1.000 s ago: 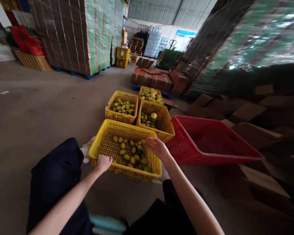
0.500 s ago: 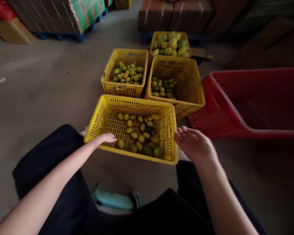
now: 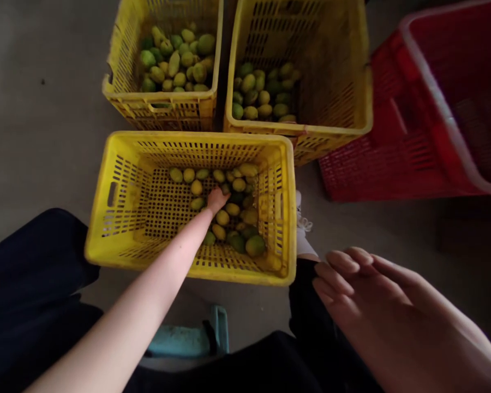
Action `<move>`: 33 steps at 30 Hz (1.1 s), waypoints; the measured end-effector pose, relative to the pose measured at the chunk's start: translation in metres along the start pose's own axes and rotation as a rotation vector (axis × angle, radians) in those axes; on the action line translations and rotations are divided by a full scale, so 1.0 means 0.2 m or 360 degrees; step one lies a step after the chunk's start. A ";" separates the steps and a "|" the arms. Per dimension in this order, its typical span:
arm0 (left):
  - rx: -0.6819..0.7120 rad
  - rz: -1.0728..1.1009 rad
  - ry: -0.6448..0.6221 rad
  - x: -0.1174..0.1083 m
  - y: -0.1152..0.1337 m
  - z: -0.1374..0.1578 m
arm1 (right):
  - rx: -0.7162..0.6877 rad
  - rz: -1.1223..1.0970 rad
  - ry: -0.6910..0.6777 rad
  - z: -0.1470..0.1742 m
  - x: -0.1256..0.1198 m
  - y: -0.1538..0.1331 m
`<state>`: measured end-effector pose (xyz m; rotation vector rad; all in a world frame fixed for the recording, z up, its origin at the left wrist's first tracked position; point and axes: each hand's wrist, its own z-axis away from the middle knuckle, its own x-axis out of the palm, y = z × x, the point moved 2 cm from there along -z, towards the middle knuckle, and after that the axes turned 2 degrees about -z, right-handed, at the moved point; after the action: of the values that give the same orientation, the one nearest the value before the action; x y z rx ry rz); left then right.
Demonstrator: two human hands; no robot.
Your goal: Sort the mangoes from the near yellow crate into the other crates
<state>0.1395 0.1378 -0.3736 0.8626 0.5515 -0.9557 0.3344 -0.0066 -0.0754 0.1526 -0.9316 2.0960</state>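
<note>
In the near yellow crate (image 3: pixel 125 255), oval yellow-green, mango-like fruits (image 3: pixel 233 209) lie mostly on the right side. My left hand (image 3: pixel 216 198) reaches in among them. Its fingers are closed around a dark green fruit (image 3: pixel 226 188), partly covered by the hand. My right hand (image 3: pixel 364 295) is held low to the right of the crate, apart from it. Its palm shows, the fingers are loosely bent, and nothing is in it.
Two more yellow crates, a left one (image 3: pixel 166 97) and a right one (image 3: pixel 298 129), stand just behind, each with similar fruit inside. A red basket (image 3: pixel 393 147) is at the right. A turquoise stool (image 3: pixel 180 341) shows below, between my legs.
My left hand has moved from the crate's near left edge in among the fruits and closed on one. My right hand has drawn back from the crate's right side. The view has come closer.
</note>
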 end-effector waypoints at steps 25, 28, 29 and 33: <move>0.1208 0.0726 0.0544 -0.94 0.24 1.25 | 0.0284 -0.0011 -0.0544 0.06 0.35 0.31; 0.0882 0.0473 0.0365 -0.76 0.08 1.05 | 0.0284 -0.0081 -0.0511 0.00 0.31 0.29; 0.0779 0.0276 0.0172 -0.67 0.03 0.98 | 0.0255 -0.0098 -0.0515 -0.01 0.29 0.27; 0.0475 -0.0376 -0.0260 -0.38 -0.17 0.76 | 0.0179 -0.0135 -0.0505 -0.03 0.22 0.20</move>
<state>0.0795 0.0376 -0.2457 0.9874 0.3797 -1.3356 0.2767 0.0095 -0.0838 0.5869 -0.9710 2.0811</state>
